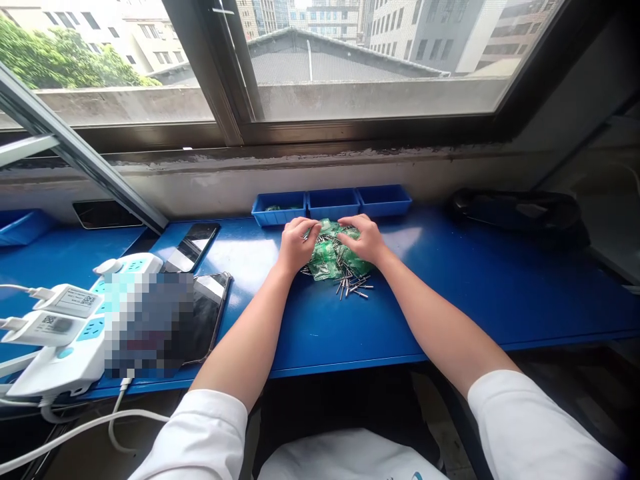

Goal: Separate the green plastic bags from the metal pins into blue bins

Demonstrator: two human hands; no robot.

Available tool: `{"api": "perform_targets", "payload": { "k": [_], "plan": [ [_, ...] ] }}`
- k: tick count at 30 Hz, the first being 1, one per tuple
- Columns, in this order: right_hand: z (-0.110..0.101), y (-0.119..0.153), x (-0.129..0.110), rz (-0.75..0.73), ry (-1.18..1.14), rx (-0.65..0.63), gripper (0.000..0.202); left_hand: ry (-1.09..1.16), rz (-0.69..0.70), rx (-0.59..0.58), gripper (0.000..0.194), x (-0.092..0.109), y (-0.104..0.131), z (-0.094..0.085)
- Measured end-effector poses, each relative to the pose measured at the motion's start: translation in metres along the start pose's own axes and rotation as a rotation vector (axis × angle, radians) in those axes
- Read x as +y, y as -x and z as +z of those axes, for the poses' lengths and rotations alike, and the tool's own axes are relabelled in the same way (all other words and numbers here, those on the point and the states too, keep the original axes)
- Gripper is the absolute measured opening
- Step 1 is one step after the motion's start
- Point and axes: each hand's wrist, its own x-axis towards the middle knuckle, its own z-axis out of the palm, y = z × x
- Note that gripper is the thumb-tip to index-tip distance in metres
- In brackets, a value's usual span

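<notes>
A pile of green plastic packets [325,260] lies on the blue table, mixed with many thin metal pieces [350,283] that spread toward the front edge. At the pile's left back side is my left hand [299,243], its thumb and fingertips pressed together; anything between them is too small to make out. My right hand [364,239] is over the right side of the packets, thumb and fingers apart, with nothing visibly held. Right behind the hands stand three joined blue bins [333,200]; the left one has some green packets in it.
A white power strip [90,327] with chargers and cables, a tablet [210,313] and a phone [193,247] lie on the left. Another phone [107,214] and a blue bin [23,227] are farther left. A dark bag [520,213] lies at the back right.
</notes>
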Motion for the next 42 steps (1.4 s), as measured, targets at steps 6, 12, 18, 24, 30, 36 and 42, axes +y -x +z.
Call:
{"api": "perform_targets", "payload": {
  "k": [6, 12, 18, 24, 30, 36, 42],
  "plan": [
    [0.006, 0.002, -0.016, 0.116, -0.252, -0.118, 0.034, 0.353, -0.197, 0.026, 0.029, 0.014, 0.005, 0.011],
    [0.005, -0.003, -0.015, 0.365, -0.570, -0.077, 0.041, 0.611, -0.299, -0.044, 0.040, 0.011, 0.005, 0.014],
    [0.006, -0.003, -0.013, 0.383, -0.685, -0.033, 0.031, 0.374, -0.161, 0.042, 0.007, 0.014, 0.005, 0.010],
    [0.010, -0.002, -0.007, 0.289, -0.680, -0.007, 0.028, 0.252, -0.119, 0.108, 0.015, 0.015, 0.005, 0.007],
    [0.008, -0.003, -0.009, 0.313, -0.630, 0.035, 0.030, 0.336, -0.162, 0.059, 0.024, 0.014, 0.006, 0.013],
    [0.004, -0.004, -0.014, 0.343, -0.570, 0.034, 0.040, 0.296, -0.085, 0.053, 0.022, 0.017, 0.009, 0.015],
    [0.003, -0.006, -0.012, 0.353, -0.569, 0.058, 0.041, 0.236, -0.009, 0.034, 0.011, 0.015, 0.006, 0.013]
  ]
}}
